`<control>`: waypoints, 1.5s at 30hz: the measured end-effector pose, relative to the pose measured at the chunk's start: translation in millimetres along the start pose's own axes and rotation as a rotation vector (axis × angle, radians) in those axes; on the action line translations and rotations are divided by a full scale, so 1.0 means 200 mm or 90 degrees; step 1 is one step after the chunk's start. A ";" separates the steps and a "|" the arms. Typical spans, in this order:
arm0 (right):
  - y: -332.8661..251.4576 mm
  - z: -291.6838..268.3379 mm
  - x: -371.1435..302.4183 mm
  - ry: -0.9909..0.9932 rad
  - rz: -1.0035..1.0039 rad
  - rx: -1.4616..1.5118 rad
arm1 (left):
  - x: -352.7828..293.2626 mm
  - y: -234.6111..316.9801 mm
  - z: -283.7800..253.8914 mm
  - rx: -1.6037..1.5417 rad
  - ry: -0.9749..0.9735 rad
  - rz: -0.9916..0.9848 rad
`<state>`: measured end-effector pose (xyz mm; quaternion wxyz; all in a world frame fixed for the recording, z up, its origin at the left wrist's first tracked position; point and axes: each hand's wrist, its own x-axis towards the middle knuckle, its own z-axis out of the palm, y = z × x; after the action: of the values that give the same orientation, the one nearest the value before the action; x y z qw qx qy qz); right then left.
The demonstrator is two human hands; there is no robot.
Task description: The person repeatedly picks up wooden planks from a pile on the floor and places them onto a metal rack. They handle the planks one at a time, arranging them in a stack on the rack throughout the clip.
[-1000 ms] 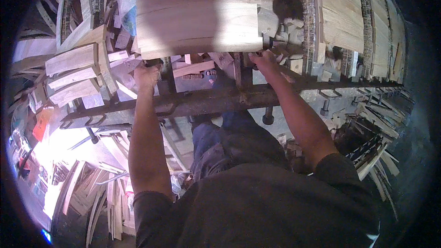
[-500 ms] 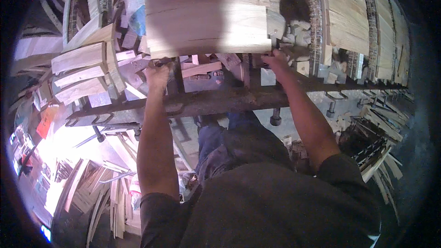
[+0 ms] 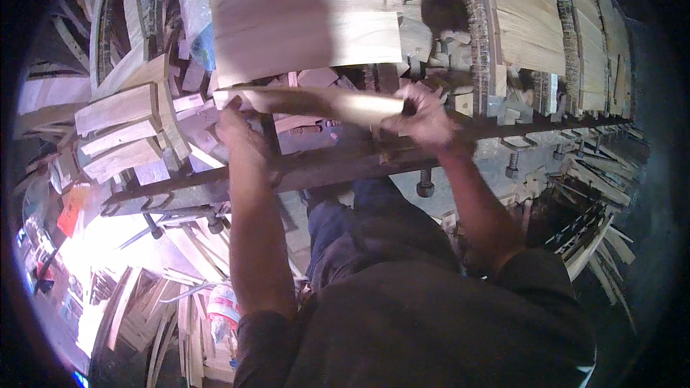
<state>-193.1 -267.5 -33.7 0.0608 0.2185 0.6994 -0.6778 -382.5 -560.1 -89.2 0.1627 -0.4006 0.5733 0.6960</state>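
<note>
Between my hands is a narrow wooden strip point(image 3: 320, 104), slightly blurred and tilted. My left hand point(image 3: 241, 126) is closed round its left end and my right hand point(image 3: 425, 121) round its right end. Just beyond the strip lies a wide pale panel of wooden boards point(image 3: 366, 36), with a gap between the two. A round dark shadow covers the panel's left half. Nearer to me, a dark metal beam point(image 3: 330, 160) runs across under my forearms.
Short wooden pieces point(image 3: 118, 108) are stacked at the left. More board panels point(image 3: 528, 21) stand at the right between rough-edged bars. Bolts point(image 3: 425, 183) hang below the beam. Thin offcuts point(image 3: 169, 323) lie at the lower left, beside a white and red bucket point(image 3: 224, 303).
The front strip has come away from the panel's near edge and moved toward me in both hands. My right hand has turned and closed round its end.
</note>
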 end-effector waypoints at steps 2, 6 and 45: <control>-0.20 0.12 -0.12 -0.009 -0.001 -0.111 | -0.06 -0.10 0.02 0.018 -0.082 0.071; -0.26 0.27 -0.28 0.069 -0.184 -0.370 | -0.30 -0.09 0.16 -0.085 -0.035 -0.039; 0.07 0.06 -0.18 0.317 -0.198 -0.308 | 0.44 -0.10 0.06 0.672 -0.207 0.727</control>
<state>-157.9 -286.5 -34.6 -0.1647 0.2475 0.8574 -0.4200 -428.4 -563.7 -167.9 0.0306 0.1919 0.9133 0.3580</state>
